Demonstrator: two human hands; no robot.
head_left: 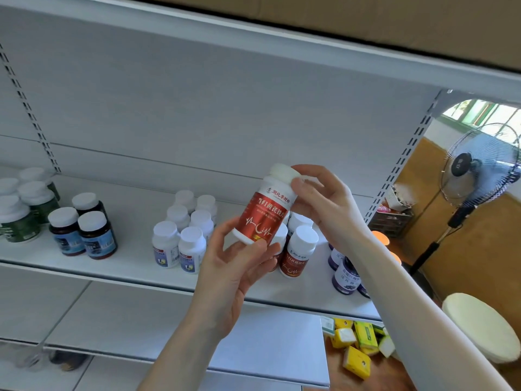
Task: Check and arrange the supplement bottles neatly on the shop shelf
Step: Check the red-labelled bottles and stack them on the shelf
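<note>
In front of the middle shelf (pixel 132 263), the red-labelled supplement bottle (pixel 262 218) is held clear of the board, tilted with its white cap (pixel 282 172) toward 1 o'clock. Its base is gripped by the curled fingers of the left hand (pixel 234 275); the cap is pinched by the right hand (pixel 324 204). The label is turned toward the viewer, presumably for inspection. At 4 o'clock, matching bottles (pixel 300 251) are grouped, the likely placement spot.
</note>
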